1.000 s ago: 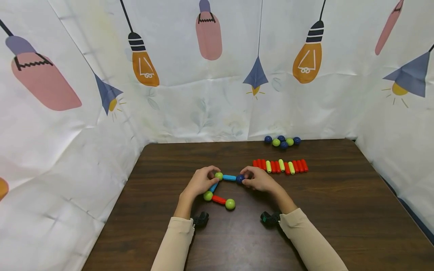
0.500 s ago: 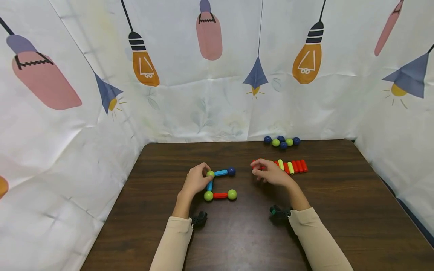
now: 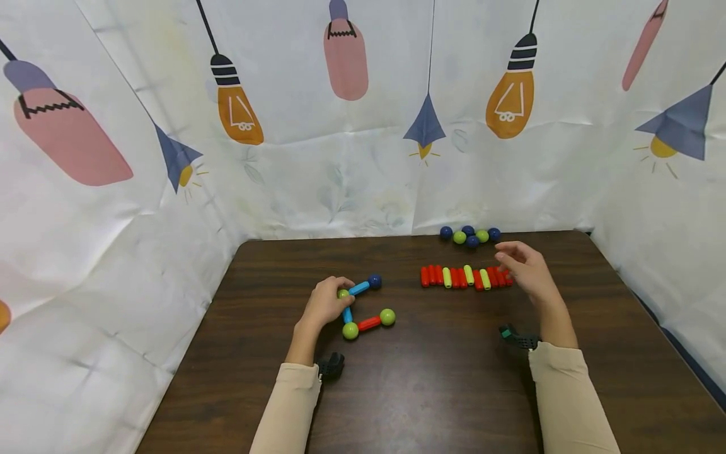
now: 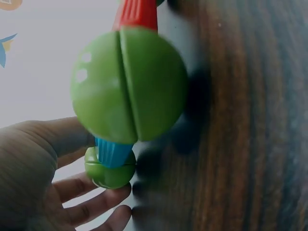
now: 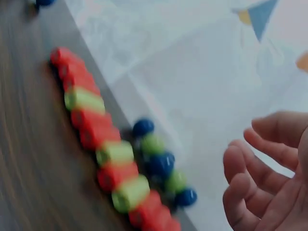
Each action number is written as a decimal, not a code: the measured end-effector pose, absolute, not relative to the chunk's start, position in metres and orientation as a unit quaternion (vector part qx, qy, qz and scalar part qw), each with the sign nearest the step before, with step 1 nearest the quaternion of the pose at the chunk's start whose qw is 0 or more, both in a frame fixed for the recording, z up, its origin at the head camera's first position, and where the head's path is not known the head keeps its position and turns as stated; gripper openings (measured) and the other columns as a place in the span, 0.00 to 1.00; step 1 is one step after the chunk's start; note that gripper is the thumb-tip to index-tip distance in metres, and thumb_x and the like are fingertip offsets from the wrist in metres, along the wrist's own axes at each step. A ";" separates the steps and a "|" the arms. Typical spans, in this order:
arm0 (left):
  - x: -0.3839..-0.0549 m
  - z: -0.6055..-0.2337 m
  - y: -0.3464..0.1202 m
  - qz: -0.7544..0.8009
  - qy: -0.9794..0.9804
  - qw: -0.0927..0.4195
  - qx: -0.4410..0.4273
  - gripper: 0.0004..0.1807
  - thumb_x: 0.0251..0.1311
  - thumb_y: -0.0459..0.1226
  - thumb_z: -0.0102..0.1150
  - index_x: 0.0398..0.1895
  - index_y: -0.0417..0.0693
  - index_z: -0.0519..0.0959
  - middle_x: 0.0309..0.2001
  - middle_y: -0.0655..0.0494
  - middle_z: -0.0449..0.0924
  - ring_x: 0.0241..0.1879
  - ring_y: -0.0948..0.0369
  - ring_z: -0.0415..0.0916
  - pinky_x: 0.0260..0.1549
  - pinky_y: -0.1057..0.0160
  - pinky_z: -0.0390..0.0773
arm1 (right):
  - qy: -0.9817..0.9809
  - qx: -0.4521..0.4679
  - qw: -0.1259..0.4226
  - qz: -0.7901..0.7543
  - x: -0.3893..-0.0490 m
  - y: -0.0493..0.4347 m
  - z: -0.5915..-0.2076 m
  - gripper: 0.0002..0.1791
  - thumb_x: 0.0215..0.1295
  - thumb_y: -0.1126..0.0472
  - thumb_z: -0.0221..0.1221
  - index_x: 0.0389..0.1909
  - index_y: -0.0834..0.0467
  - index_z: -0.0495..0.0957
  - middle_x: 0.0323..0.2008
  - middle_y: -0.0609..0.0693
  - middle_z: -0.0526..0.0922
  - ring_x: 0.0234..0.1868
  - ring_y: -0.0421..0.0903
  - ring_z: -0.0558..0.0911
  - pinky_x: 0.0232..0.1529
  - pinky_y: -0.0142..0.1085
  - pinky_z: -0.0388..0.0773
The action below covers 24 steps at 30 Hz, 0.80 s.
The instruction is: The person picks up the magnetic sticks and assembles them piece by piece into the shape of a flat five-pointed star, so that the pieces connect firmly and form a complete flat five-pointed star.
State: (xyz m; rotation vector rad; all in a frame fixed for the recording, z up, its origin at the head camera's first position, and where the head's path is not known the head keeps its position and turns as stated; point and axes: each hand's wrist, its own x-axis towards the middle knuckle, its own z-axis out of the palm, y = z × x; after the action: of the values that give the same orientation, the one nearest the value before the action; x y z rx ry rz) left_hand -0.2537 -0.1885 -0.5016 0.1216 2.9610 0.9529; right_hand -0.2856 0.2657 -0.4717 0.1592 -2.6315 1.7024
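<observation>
Ball-and-rod chain (image 3: 370, 323), just right of left hand (image 3: 326, 304): far green corner ball (image 3: 343, 293) pinched, apparently for steadiness. Red and yellow-green rods (image 3: 455, 278), mostly left of right hand (image 3: 526, 270): set side by side, presumably for easy access. Right hand: hovering, fingers loosely bent, holding nothing. Blue and green balls (image 3: 472, 241): grouped beyond rods, left of that hand.

Your brown table (image 3: 431, 397) carries a linked chain (image 3: 369, 323) at your left fingers (image 3: 342, 282), rods (image 3: 455, 278) and balls (image 3: 472, 241) mostly left of your right fingers (image 3: 508, 248).
</observation>
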 end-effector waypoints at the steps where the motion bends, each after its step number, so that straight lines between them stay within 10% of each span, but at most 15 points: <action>1: -0.254 -0.502 -0.188 0.304 0.952 0.015 0.041 0.14 0.65 0.41 0.67 0.53 0.55 0.85 0.49 0.52 0.83 0.44 0.55 0.77 0.45 0.52 0.77 | -0.843 0.043 0.004 0.536 -0.285 0.274 -0.473 0.23 0.78 0.47 0.55 0.63 0.58 0.73 0.44 0.40 0.80 0.41 0.46 0.84 0.40 0.39 0.82; 13: -0.253 -0.501 -0.193 0.311 0.949 0.022 0.038 0.13 0.65 0.41 0.68 0.52 0.56 0.86 0.53 0.51 0.85 0.50 0.52 0.78 0.53 0.47 0.78 | -0.904 0.145 -0.130 0.380 -0.314 0.330 -0.493 0.29 0.74 0.59 0.60 0.71 0.63 0.68 0.68 0.69 0.67 0.36 0.48 0.78 0.35 0.37 0.76; 24: -0.253 -0.502 -0.194 0.313 0.949 0.022 0.036 0.13 0.64 0.41 0.69 0.51 0.55 0.86 0.53 0.50 0.85 0.49 0.51 0.78 0.53 0.47 0.77 | -0.911 0.157 -0.155 0.348 -0.324 0.328 -0.498 0.28 0.71 0.57 0.64 0.67 0.63 0.72 0.48 0.62 0.75 0.26 0.45 0.70 0.28 0.36 0.72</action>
State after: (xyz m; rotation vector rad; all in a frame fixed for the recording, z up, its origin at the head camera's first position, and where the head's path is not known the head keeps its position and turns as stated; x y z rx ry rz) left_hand -0.2529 -0.1935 -0.5015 0.1112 2.9390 0.9712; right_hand -0.3244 0.3284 -0.4979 0.5502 -3.1846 1.2157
